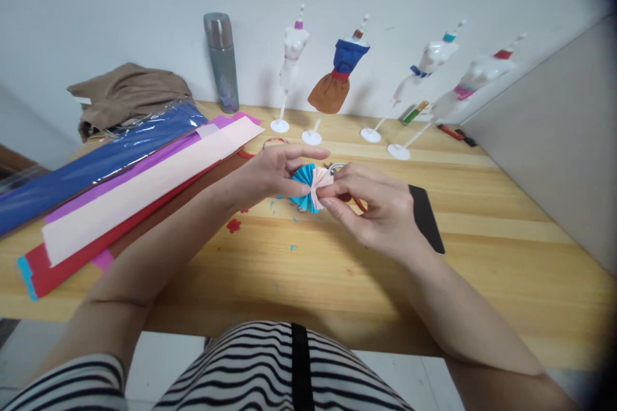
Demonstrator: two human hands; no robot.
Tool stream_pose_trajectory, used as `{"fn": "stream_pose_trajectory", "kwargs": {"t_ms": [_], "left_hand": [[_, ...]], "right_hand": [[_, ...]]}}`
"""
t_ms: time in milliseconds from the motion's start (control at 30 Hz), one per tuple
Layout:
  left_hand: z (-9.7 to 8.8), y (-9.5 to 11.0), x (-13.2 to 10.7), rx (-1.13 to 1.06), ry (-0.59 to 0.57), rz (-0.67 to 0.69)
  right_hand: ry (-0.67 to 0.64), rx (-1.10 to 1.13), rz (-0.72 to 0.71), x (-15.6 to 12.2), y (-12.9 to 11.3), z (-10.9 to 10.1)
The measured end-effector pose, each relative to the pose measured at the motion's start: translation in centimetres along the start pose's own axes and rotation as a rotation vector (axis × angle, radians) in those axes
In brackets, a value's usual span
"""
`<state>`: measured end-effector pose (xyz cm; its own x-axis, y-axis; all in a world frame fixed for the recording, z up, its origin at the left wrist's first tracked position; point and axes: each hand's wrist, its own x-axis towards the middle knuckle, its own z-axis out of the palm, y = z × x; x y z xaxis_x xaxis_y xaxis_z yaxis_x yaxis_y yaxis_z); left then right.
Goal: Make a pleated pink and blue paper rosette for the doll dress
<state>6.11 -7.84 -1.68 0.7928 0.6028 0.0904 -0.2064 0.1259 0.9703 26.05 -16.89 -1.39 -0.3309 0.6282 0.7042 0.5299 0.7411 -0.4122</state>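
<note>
Both hands meet over the middle of the wooden table (482, 250). My left hand (270, 173) pinches the blue side of a small pleated paper fan (304, 189), its fingers curled round the folds. My right hand (376, 205) grips the pale pink part of the same paper piece (322, 181) between thumb and fingers. Under the right hand lie scissors with red handles, mostly hidden. Small blue and red paper scraps (234, 225) dot the table below the hands.
Long crepe paper sheets (130, 192) in blue, purple, pink and red lie at the left. Several white doll mannequins stand at the back, one wearing a blue and brown dress (337, 74). A grey flask (222, 61), a brown cloth (130, 93) and a black phone (427, 218) are also present.
</note>
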Motion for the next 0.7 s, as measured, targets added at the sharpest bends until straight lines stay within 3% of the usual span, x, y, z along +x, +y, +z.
{"fn": "stream_pose_trajectory", "kwargs": {"t_ms": [367,700], "left_hand": [[-0.3,-0.9,0.4,-0.031,0.099,0.003],[-0.3,-1.0,0.5,-0.06,0.136,-0.001]], "right_hand": [[-0.005,0.027,-0.025,-0.3,0.6,-0.1],[-0.006,-0.126,-0.132,-0.5,1.4,0.1]]}}
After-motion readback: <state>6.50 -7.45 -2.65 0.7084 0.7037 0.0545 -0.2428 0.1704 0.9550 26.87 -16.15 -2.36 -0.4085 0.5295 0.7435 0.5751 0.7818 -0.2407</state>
